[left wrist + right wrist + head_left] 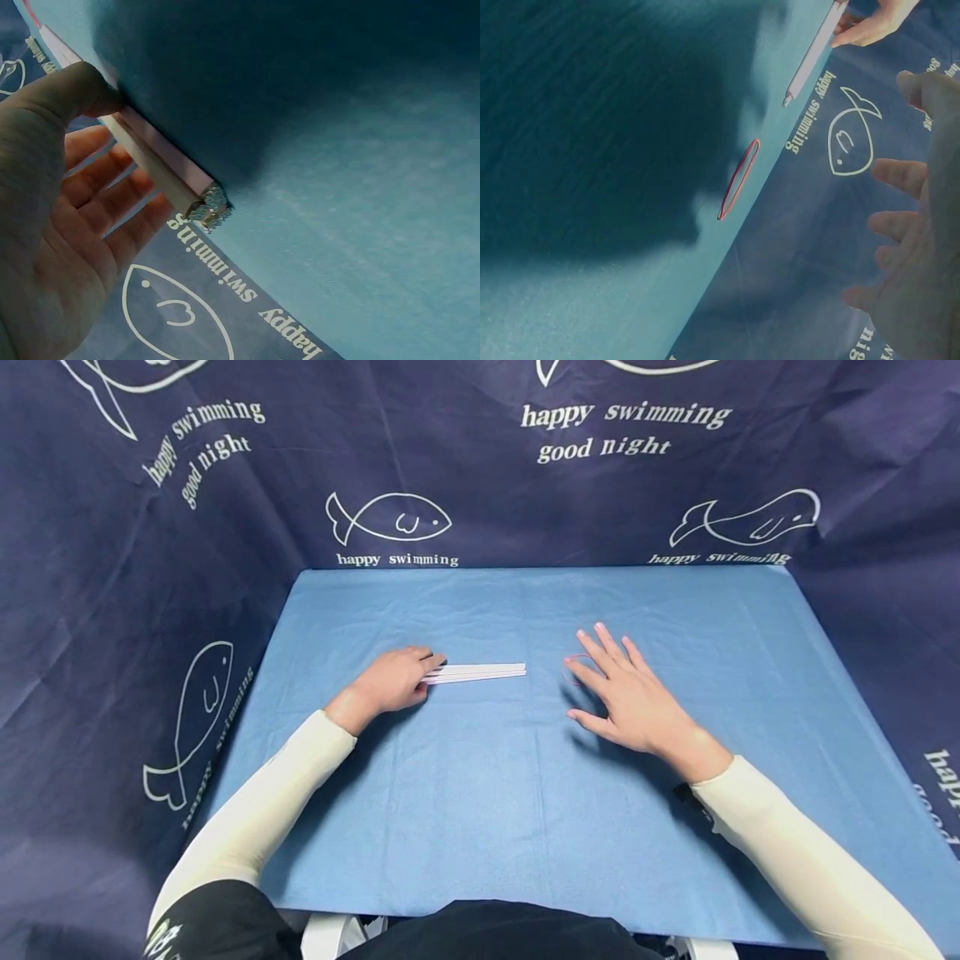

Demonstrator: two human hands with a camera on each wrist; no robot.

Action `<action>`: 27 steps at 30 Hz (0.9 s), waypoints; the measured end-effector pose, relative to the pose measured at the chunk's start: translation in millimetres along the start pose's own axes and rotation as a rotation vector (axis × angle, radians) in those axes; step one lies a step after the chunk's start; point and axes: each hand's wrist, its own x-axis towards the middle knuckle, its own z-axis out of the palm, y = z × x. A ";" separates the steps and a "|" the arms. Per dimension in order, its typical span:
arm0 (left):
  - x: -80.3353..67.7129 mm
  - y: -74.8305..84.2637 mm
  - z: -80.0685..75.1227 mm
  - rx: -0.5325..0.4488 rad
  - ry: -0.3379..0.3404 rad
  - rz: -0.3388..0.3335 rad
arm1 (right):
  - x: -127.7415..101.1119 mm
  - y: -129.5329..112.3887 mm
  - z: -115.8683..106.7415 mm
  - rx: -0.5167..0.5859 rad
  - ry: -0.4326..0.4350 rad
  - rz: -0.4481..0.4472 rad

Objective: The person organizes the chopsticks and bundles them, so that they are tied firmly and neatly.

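In the head view my left hand point(397, 678) grips one end of a bundle of slim, pale sticks point(480, 672) that points right. From the left wrist, the thumb presses on top of the sticks point(169, 154) with the fingers behind them; the near end looks sparkly. My right hand point(630, 697) hovers over the cloth with its fingers spread and nothing held. Below it lies a thin red loop like a rubber band point(732, 180), just beyond the far end of the sticks and partly hidden by the index finger in the head view.
A blue cloth point(480, 793) covers the table. Dark blue curtains point(510, 485) with white fish and lettering stand at its back and sides. White chair-like parts point(330, 935) show at the front edge beside the person's dark clothing.
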 end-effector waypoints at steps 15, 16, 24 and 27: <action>20.4 0.7 -8.2 -0.037 -0.116 -0.011 | 0.3 -2.4 -3.4 -0.002 -0.109 0.039; 20.3 0.8 -8.8 -0.037 -0.127 -0.013 | 0.0 -2.6 -3.2 0.001 -0.118 0.043; 16.5 1.0 -7.0 -0.015 -0.163 -0.021 | 0.0 -4.8 -3.1 0.013 -0.122 0.038; 13.0 3.5 -2.8 -0.011 -0.156 -0.018 | -0.6 -5.3 -2.6 0.020 -0.119 0.041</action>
